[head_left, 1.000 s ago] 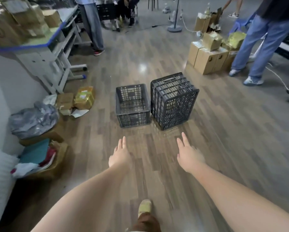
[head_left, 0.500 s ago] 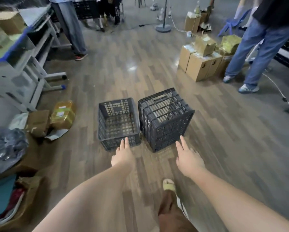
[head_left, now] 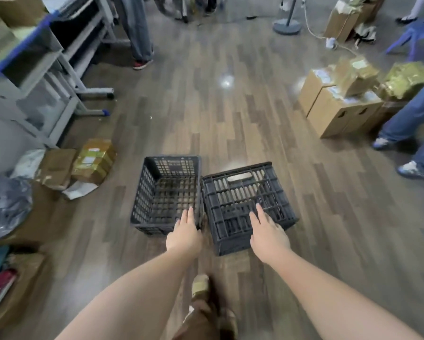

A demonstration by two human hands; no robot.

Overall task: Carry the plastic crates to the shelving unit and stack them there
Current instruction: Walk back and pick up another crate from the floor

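Two dark plastic crates stand side by side on the wooden floor. The left crate (head_left: 157,192) is upright with its mouth facing up. The right crate (head_left: 240,195) is taller and shows a slatted face on top. My left hand (head_left: 185,235) reaches over the near right corner of the left crate, fingers straight. My right hand (head_left: 267,233) is over the near part of the right crate's top face, fingers straight and spread. Whether either hand touches its crate cannot be told. Neither hand holds anything.
A grey metal table frame (head_left: 66,77) stands at the far left, with parcels (head_left: 93,159) and bags on the floor before it. Cardboard boxes (head_left: 338,104) sit at the right beside a person's legs (head_left: 407,128). Another person's legs (head_left: 137,33) are at the back.
I have stepped closer; the crates now lie right under my hands. Both hands moved forward from short of the crates to over their near edges.
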